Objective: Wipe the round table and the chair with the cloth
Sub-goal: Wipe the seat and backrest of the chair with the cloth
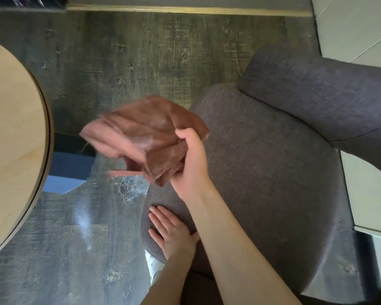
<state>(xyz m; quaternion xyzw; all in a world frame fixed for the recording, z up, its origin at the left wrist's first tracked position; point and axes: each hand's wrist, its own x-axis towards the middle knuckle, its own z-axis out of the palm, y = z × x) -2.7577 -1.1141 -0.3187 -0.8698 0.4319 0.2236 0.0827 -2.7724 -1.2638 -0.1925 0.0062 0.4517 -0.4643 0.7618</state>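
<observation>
Your right hand [190, 159] pinches the brown cloth [141, 137] above the grey chair [273, 172]; your left hand [172, 232] lies flat, fingers together, on its seat edge. The round table [11, 139] sits left.

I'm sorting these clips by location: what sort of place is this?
Probably a cafe, lounge or home sitting corner, though I can't tell which. A round wooden table stands beside a grey upholstered chair on a dark wood-look floor, with pale wall panels behind.

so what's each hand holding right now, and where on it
The right hand grips the brown cloth by its bunched right edge, lifted above the chair. The left hand holds nothing; it rests flat on the seat.
</observation>
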